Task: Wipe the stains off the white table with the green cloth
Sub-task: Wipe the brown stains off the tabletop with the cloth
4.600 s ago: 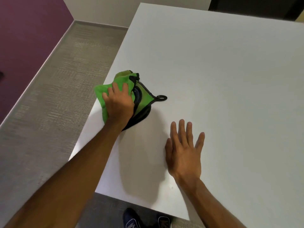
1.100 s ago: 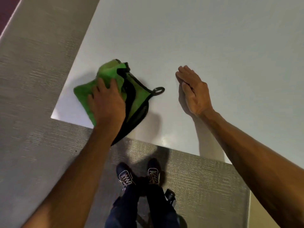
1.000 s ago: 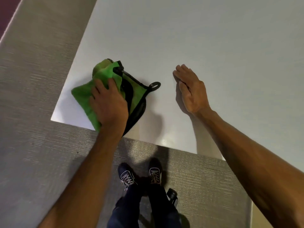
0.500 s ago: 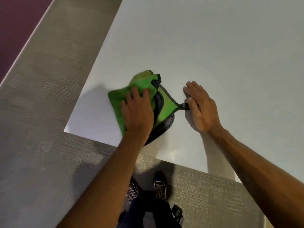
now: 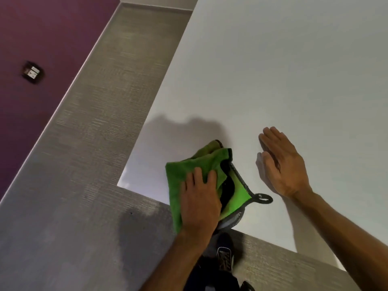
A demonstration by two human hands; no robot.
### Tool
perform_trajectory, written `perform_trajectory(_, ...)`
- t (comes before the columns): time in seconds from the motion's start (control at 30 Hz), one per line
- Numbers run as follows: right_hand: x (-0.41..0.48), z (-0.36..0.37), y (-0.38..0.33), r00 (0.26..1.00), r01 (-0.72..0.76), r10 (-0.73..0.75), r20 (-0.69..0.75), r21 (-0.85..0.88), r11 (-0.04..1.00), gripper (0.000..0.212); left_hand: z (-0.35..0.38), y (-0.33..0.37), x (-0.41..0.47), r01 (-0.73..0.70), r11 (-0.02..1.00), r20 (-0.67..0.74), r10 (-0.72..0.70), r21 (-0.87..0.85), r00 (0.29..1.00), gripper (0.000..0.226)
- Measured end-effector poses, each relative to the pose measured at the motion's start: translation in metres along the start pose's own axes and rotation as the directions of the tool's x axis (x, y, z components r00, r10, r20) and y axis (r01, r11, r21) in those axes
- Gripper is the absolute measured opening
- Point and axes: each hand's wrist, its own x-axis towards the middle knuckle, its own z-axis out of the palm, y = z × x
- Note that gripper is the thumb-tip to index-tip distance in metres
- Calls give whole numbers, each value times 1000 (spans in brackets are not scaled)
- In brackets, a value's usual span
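Note:
The green cloth (image 5: 195,164), edged in black with a black hanging loop (image 5: 263,199), lies bunched on the white table (image 5: 273,70) close to the near edge. My left hand (image 5: 199,202) presses down on it with the fingers spread over the fabric. To the right, my right hand (image 5: 281,164) rests flat on the bare table top, fingers together, holding nothing. I see no clear stain on the surface around the cloth.
The table's near-left corner (image 5: 118,183) is just left of the cloth. Grey carpet (image 5: 84,164) lies below and to the left. A purple wall (image 5: 42,38) with a socket (image 5: 32,72) stands at the far left. My shoe (image 5: 224,253) shows under the near edge.
My left hand has slid the cloth from the table's left edge to the right and toward the near edge. My right hand, which touched the loop half a second ago, now lies apart from it.

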Motion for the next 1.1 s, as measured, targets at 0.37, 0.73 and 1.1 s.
perform_trajectory(0.37,-3,6,11,998,45,-47,-33,-53,998,56,-17,-72,164,165,980,-126,-151,111,980,32)
perform_trajectory(0.73,-3,5,5,999,30,-31,-20,-65,997,59,-8,-38,77,92,995,-102,-87,49,991,34)
perform_trajectory(1.1,-1,7,5,1000,4,-4,1,-108,994,61,2,0,19,-31,999,-62,31,7,998,25)
